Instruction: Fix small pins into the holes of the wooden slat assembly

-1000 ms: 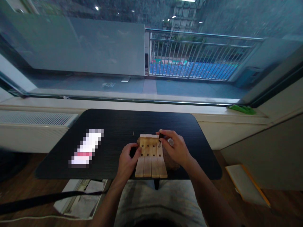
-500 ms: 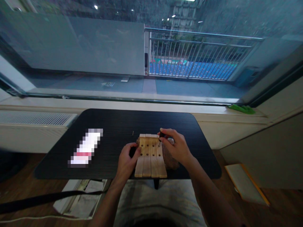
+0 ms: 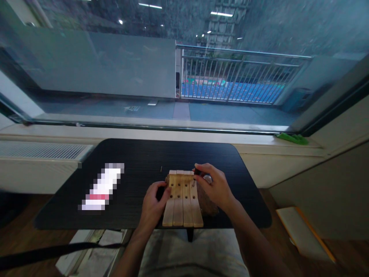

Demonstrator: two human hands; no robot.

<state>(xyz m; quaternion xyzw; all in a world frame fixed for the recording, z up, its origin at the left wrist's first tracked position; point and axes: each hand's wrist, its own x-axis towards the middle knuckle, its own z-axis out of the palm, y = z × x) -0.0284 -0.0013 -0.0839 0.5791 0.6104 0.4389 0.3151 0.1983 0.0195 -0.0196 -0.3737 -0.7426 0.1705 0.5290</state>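
Note:
A set of light wooden slats point(image 3: 182, 200) with rows of holes lies side by side near the front edge of a black table point(image 3: 138, 161). My left hand point(image 3: 152, 206) grips the slats' left side, fingers curled around the edge. My right hand point(image 3: 213, 186) is closed in a pinch on a small dark tool point(image 3: 197, 172), its tip held over the right slat near the far end. A brown round object point(image 3: 209, 206) sits partly hidden under my right hand and the slats.
A blurred white and red item point(image 3: 101, 187) lies on the table's left. A tiny pin-like piece point(image 3: 161, 168) lies beyond the slats. A large window, a sill with a green object point(image 3: 291, 138), a radiator at left, and papers point(image 3: 305, 234) on the floor surround the table.
The view has tilted up a little, so the table and hands sit lower in the frame. The hands hold nearly the same positions on the slats.

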